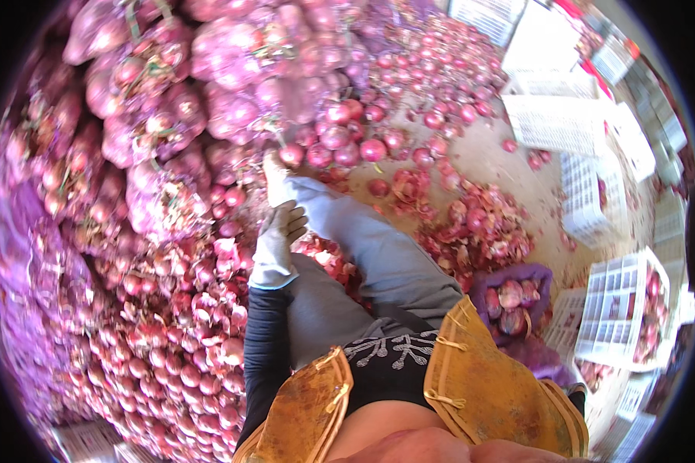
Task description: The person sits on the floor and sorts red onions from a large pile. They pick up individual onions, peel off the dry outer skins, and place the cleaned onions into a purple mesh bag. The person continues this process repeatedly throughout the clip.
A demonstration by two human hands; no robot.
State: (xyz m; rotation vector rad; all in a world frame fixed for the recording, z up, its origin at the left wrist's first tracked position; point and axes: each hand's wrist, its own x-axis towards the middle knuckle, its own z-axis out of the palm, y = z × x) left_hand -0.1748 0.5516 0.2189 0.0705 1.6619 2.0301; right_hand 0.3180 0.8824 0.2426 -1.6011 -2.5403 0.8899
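My left hand, in a pale work glove with darker fingers, hangs beside my left knee. Its fingers curl loosely, and nothing shows in it; the palm is hidden. Nearest to it are my grey trousers and loose red onions on its left. My right hand is out of view; only a bit of dark sleeve shows at the lower right. Before my feet lies a cluster of red onions against full purple mesh sacks. An open purple mesh sack with onions inside stands on my right.
A large bed of onions spreads along my left, with more netted sacks above it. Loose onion skins litter the floor. White plastic crates line the right side, some holding onions.
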